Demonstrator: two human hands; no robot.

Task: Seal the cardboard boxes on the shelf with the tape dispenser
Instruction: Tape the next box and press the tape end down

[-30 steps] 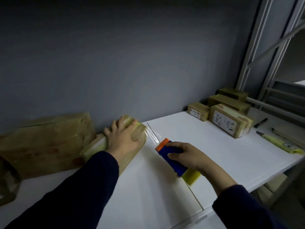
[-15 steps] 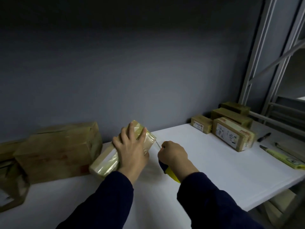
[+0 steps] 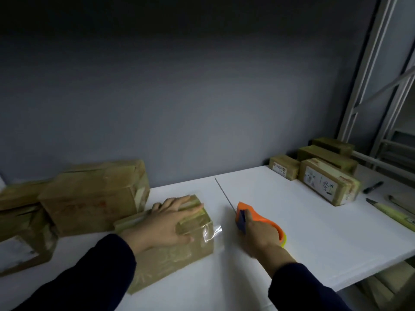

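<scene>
The tape dispenser has drawn away rightward from the small box, which now lies flat on the near part of the shelf, left of centre. The right hand curls round the dispenser; the left hand presses straight-fingered on the box top. A loose tape tail sticks off the right end (it wants smoothing). The box looks light, stiff and likely to slide, so it is best pinned from above. Larger boxes sit far left, labelled boxes far right.

Taped brown box lies on white shelf; orange-blue tape dispenser beside it
</scene>
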